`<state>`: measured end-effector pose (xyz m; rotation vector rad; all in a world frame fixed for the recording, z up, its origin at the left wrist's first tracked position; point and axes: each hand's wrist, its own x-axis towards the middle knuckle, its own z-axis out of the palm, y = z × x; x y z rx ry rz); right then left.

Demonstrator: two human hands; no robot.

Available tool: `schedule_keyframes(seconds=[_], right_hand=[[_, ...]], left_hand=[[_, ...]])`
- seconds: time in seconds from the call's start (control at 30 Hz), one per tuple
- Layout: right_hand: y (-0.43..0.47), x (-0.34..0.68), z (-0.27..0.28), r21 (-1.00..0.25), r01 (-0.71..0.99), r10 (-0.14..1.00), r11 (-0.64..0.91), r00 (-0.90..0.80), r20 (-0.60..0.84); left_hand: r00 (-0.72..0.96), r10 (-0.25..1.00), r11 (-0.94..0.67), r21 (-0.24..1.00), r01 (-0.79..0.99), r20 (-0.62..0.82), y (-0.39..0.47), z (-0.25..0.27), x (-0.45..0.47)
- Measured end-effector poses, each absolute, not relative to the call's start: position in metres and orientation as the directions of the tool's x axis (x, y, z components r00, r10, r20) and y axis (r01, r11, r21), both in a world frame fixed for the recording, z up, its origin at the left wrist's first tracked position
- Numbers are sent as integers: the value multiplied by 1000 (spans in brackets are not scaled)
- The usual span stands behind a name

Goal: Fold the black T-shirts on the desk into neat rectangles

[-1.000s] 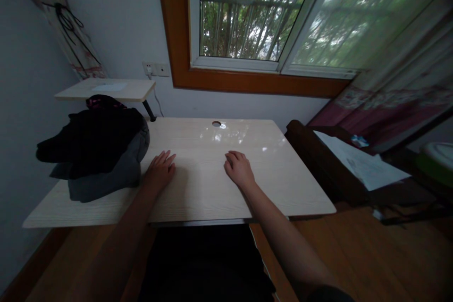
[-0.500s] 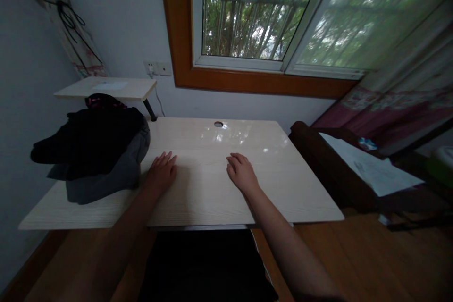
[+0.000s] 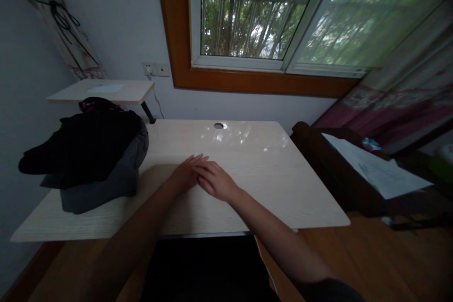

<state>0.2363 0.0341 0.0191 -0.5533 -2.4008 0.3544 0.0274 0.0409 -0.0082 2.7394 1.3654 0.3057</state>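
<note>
Over the middle of the pale wooden desk, my two hands meet. My left hand has its fingers stretched out and pointing away from me, with nothing held. Across its fingers lies my right hand, fingers extended and also without any object; part of the left hand is hidden beneath it. To the left of both hands sits a heap of folded clothes, black garments on top of a grey one. Neither hand touches the heap.
A small raised shelf with a paper stands behind the clothes. The desk has a round cable hole near its back edge. At right, dark brown furniture bears a white sheet. A window is ahead.
My hands were apart, each resting on the desk. The left hand has moved right and the right hand left, so that they now touch. The clothes have not been moved.
</note>
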Motion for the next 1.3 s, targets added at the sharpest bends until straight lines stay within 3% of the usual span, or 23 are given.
schedule_keyframes(seconds=[0.3,0.67,1.3], right_hand=[[37,230,7,-379,350,508,857,-703,497],[36,235,10,-458,312,534,832,-673,512],[37,235,7,-489,335,572,806,-654,495]], left_hand=[[577,811,-585,120,802,95,43,-16,37],[574,811,-585,129,801,116,44,-18,36],[576,798,-601,177,779,177,44,-17,38]])
